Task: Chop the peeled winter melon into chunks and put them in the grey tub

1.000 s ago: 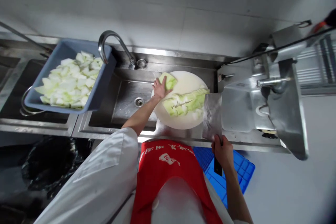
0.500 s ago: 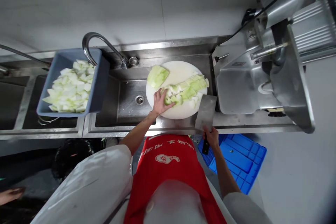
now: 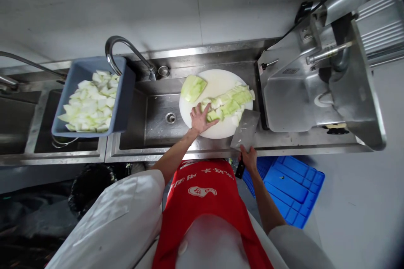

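My left hand [image 3: 199, 121] lies with spread fingers at the near left end of a row of cut, pale green melon pieces [image 3: 230, 103], its fingertips touching them. The row runs across a round white cutting board [image 3: 217, 79], with some bits loose along its near side. An uncut-looking pale green chunk [image 3: 193, 88] rests at the board's left edge. My right hand [image 3: 249, 159] grips the black handle of a cleaver [image 3: 245, 130]. Its broad blade is held flat at the board's near right edge, with small pale bits stuck to it.
The board spans the right side of a steel sink [image 3: 158, 126] under a curved faucet [image 3: 126, 48]. Left of it, a blue-grey tub [image 3: 123, 105] holds many white-green chunks. A steel machine [image 3: 287, 105] stands on the right. A blue crate [image 3: 293, 187] lies below the counter, and a black bin bag [image 3: 90, 185] at left.
My left fingers have spread wider and shifted slightly right over the pieces. The cleaver has come a little left, closer to the board. The whole view has shifted slightly.
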### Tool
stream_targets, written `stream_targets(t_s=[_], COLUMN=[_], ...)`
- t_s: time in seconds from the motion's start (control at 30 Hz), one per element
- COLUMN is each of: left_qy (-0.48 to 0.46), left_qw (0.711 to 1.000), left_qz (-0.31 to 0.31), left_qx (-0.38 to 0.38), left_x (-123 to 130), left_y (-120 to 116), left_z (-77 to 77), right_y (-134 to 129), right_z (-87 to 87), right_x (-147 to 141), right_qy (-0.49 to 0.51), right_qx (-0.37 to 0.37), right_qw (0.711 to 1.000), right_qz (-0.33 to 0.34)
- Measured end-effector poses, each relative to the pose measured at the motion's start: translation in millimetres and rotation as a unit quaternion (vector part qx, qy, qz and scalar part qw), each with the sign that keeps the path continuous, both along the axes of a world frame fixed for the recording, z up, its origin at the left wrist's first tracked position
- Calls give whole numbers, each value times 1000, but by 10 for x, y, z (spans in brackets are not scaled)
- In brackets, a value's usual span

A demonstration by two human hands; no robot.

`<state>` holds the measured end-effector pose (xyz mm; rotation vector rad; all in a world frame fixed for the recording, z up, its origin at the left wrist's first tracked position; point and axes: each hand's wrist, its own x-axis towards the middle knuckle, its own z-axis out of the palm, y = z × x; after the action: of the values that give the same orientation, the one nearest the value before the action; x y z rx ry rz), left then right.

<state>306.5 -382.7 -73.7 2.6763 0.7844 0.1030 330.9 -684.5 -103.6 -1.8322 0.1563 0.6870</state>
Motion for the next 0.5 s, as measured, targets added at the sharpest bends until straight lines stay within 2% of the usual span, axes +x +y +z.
stream_targets(t_s=[0.1, 0.2, 0.33, 0.5], left_qy=[14, 36, 75, 131], left_qw=[1000, 999, 996, 989], left_qz=[22, 15, -22, -64], left_qx=[5, 18, 41, 20], left_x=[59, 102, 145, 208], left_y=[-78, -88, 1, 170], left_z=[14, 31, 89, 162], right_y=[288, 478, 502, 445], right_z=[23, 37, -15, -124], right_x=[-146, -265, -367, -563], right_qy=[2, 21, 44, 40], right_qx=[6, 50, 98, 85], right_qw=[1000, 996, 990, 988], right_qz=[-22, -66, -96, -124])
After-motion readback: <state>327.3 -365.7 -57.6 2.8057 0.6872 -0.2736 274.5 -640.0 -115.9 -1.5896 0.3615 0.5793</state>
